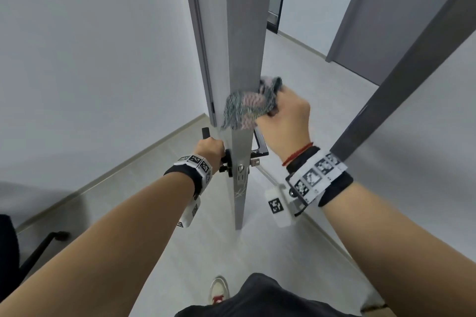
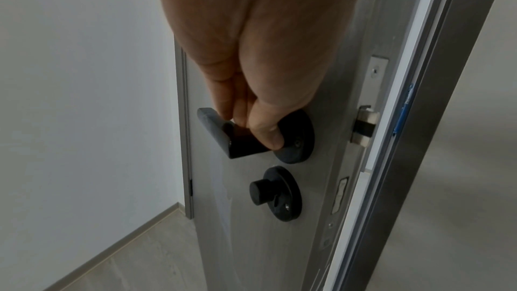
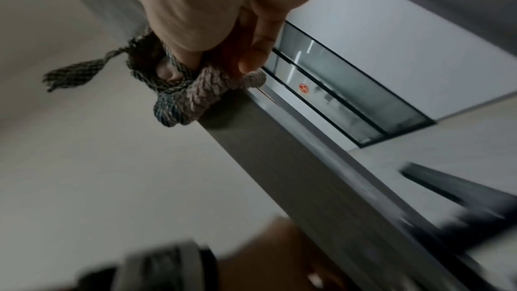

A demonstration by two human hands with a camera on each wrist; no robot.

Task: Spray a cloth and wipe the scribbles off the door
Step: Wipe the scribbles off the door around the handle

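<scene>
**Asker:** Door point(image 1: 244, 33) first, please. Where is it, and how does it sit against the hands?

**Describer:** It stands ajar straight ahead, seen edge-on, so its narrow edge runs as a tall vertical strip up the middle of the head view. Going left to right: a pale wall, then the left hand point(image 1: 210, 150), then the door edge, then the right hand point(image 1: 286, 123), then a second grey door point(image 1: 401, 8) further right.

**Asker:** What is each grip doing?

**Describer:** The left grip is closed around the black door handle point(image 2: 223, 136) on the left face, thumb tucked under the lever; a round black lock knob point(image 2: 261, 191) sits just below. The right grip is bunched tight around a grey and pinkish woven cloth point(image 1: 244, 108), which is pressed against the door edge above the latch plate. A loose tail of cloth hangs off to the left. The cloth is blurred.

**Asker:** And the scribbles?

**Describer:** Thin pale scratchy lines, the scribbles point(image 1: 239, 193), show on the edge strip below the metal latch plate point(image 1: 240, 170). So they lie straight down from the cloth, along the door's long vertical axis, with the latch between. The right hand is the one with the cloth; the left hand is closer in height but busy steadying the door.

**Asker:** So the next move?

**Describer:** Likely a downward sweep of the cloth past the latch. No spray bottle is in view.
</scene>
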